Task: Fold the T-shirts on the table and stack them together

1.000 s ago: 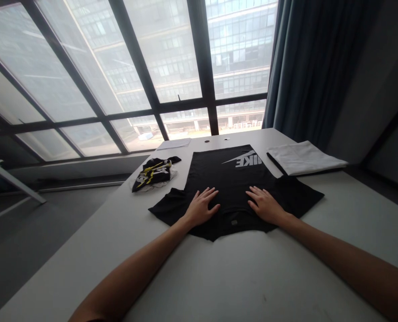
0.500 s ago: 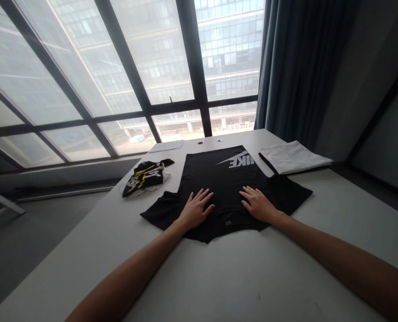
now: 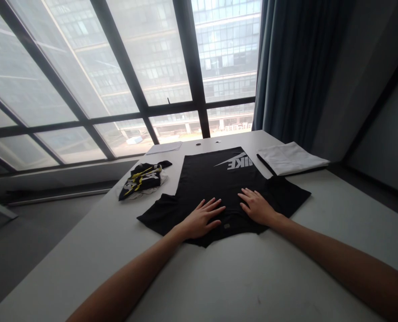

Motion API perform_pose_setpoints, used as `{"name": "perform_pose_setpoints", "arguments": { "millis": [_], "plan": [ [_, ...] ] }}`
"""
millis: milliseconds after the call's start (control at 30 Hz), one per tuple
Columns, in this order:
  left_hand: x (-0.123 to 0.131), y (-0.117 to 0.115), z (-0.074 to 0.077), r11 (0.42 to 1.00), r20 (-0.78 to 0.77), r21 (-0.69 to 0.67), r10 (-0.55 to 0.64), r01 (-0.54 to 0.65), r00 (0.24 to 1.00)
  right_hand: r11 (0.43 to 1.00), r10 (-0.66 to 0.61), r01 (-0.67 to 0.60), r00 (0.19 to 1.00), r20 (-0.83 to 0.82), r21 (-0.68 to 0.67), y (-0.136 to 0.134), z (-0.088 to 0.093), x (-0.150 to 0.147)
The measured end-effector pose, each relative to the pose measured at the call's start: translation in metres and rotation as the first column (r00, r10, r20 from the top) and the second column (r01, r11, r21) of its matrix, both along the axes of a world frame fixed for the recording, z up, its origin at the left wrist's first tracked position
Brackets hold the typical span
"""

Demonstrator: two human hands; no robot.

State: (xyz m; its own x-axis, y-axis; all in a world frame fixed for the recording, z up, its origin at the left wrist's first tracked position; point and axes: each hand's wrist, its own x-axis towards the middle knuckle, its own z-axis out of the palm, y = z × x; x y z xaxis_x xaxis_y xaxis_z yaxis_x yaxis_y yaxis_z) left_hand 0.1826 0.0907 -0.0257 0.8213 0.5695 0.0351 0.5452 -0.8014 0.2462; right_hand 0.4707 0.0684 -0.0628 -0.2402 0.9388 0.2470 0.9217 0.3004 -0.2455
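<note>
A black T-shirt (image 3: 212, 183) lies spread on the white table (image 3: 199, 286), its neckline towards me and its sleeves out to both sides. White lettering and a swoosh show near its far edge, upside down from here. My left hand (image 3: 202, 218) rests flat on the shirt, left of the small label mark below the neck, fingers spread. On the right of the chest area my right hand (image 3: 256, 205) also lies flat with fingers apart. Neither hand grips the cloth.
Left of the shirt is a crumpled black, yellow and white garment (image 3: 143, 179). Folded white cloth with a black layer beneath (image 3: 291, 157) lies at the right. A flat white item (image 3: 164, 147) sits at the far left edge. Windows and a dark curtain (image 3: 289, 67) stand behind the table.
My left hand has slid right and a little nearer to me across the shirt. My right hand stays almost in place. The whole view has shifted slightly.
</note>
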Motion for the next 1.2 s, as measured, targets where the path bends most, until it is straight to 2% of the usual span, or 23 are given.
{"name": "perform_pose_setpoints", "arguments": {
  "millis": [200,333,500,567,833,1000,1100,1200],
  "plan": [
    [-0.001,-0.008,0.013,0.999,0.005,0.048,-0.007,0.007,1.0,0.998,0.002,0.0,1.0,-0.029,0.064,-0.011,0.009,-0.008],
    [0.001,-0.009,0.01,0.997,0.076,0.07,0.022,-0.027,0.997,0.99,0.009,0.002,0.997,-0.082,0.14,-0.007,0.009,-0.005],
    [0.001,-0.007,0.004,0.998,0.011,-0.021,-0.067,0.067,0.998,0.999,0.031,-0.03,0.999,-0.022,0.019,-0.003,0.0,0.0],
    [0.0,-0.008,0.005,0.996,0.006,-0.028,-0.081,0.081,0.997,1.0,0.023,-0.023,1.0,-0.001,0.01,-0.004,-0.001,-0.001],
    [0.008,-0.009,0.022,0.996,0.04,0.018,-0.087,0.086,0.995,1.0,0.018,-0.017,1.0,-0.02,0.023,-0.009,0.007,-0.007],
    [0.044,-0.007,0.038,0.993,0.067,0.009,-0.122,0.121,0.99,0.994,-0.008,0.019,0.995,-0.101,0.11,0.003,0.02,0.02],
    [0.081,-0.008,0.042,0.985,0.118,0.034,-0.174,0.171,0.978,0.977,-0.095,0.123,0.982,-0.16,0.173,0.01,0.025,0.056],
    [0.125,-0.003,0.037,0.985,0.15,0.031,-0.172,0.169,0.974,0.944,-0.195,0.237,0.962,-0.19,0.228,0.01,0.022,0.097]
  ]
}}
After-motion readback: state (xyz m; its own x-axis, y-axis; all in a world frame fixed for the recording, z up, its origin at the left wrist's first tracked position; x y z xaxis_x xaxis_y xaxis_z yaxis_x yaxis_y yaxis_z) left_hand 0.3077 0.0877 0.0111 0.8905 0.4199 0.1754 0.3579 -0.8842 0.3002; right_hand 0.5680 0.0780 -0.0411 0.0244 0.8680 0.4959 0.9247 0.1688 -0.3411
